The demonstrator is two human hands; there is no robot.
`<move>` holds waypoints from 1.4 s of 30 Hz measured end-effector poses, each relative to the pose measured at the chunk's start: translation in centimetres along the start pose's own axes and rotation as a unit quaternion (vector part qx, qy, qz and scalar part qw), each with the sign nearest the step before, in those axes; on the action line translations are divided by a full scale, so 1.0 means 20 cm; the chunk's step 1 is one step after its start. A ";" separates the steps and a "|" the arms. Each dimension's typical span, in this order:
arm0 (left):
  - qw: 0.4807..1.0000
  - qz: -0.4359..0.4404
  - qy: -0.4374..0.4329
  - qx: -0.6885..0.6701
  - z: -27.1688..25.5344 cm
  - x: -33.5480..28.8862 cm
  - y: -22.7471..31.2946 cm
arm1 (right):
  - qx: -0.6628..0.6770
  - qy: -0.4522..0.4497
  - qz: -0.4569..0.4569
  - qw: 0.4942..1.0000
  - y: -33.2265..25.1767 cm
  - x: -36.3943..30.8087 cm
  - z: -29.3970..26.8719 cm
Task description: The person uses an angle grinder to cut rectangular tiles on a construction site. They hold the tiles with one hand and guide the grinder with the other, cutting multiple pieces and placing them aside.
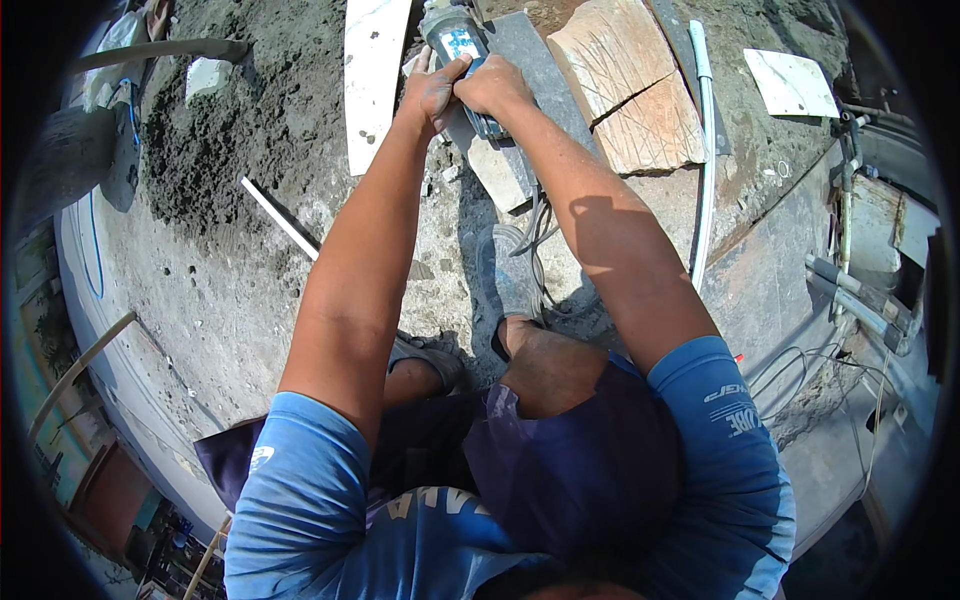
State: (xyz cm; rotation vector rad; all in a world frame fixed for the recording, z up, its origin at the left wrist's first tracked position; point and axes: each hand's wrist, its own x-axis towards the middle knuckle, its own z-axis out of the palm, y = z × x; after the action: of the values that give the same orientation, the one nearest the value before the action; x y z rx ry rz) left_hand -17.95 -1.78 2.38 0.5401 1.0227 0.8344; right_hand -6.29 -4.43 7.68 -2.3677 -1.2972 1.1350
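Note:
Both my arms reach forward to a corded angle grinder (462, 44) with a blue body and a grey head at the far end. My left hand (430, 94) is against its left side, with the thumb along the body and the fingers partly hidden. From the right, my right hand (495, 86) closes around the body near its rear. A flat grey slab (545, 85) lies under and beside the tool, next to a pale smaller piece (497, 172). The disc cannot be made out. A grey cord (537, 222) trails down past my foot.
A broad tan stone slab (640, 95) with scored lines and a dark crack lies right of the grinder. Beyond it runs a white pipe (704, 150). A white board (375, 85) and wet grey mortar (240, 150) lie to the left. Loose cables (800, 365) lie at right.

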 end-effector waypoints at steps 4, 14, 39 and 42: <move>1.000 -0.006 0.002 0.013 0.00 0.00 0.01 | 0.002 0.000 0.003 1.000 0.00 0.00 0.00; 1.000 -0.003 0.003 0.001 0.03 -0.02 0.01 | 0.003 -0.002 -0.005 1.000 0.02 0.00 -0.01; 1.000 0.003 0.005 0.005 -0.01 0.02 -0.02 | 0.000 -0.017 0.007 1.000 -0.01 -0.02 -0.03; 1.000 0.000 0.007 0.000 0.01 0.00 -0.01 | -0.004 -0.018 0.010 1.000 0.00 -0.02 -0.03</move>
State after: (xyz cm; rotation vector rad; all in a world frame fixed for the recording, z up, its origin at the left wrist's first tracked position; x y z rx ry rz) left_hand -17.63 -1.99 2.38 0.5351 1.0343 0.8401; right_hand -6.00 -4.59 8.38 -2.3818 -1.2948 1.1861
